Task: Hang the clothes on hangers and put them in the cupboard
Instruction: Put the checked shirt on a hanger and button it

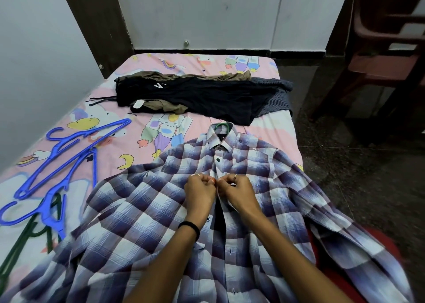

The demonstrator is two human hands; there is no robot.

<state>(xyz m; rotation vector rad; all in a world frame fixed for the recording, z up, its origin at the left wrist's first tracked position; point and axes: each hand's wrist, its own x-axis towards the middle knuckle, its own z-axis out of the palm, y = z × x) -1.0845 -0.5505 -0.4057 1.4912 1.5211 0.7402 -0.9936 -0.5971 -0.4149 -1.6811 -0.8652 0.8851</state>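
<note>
Both hands, left (pixel 199 191) and right (pixel 236 191), pinch our shirt (pixel 142 213) placket, buttoning it so it stays on the hanger (pixel 222 125)

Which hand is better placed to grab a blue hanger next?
Left. The blue hangers lie on the bed's left side, nearer the left hand. Both hands pinch the plaid shirt placket; the right hand would cross over.

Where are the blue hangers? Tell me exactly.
In the head view, the blue hangers lie loose on the bed's left side, left of the checked shirt and above the dark green hangers.
</note>
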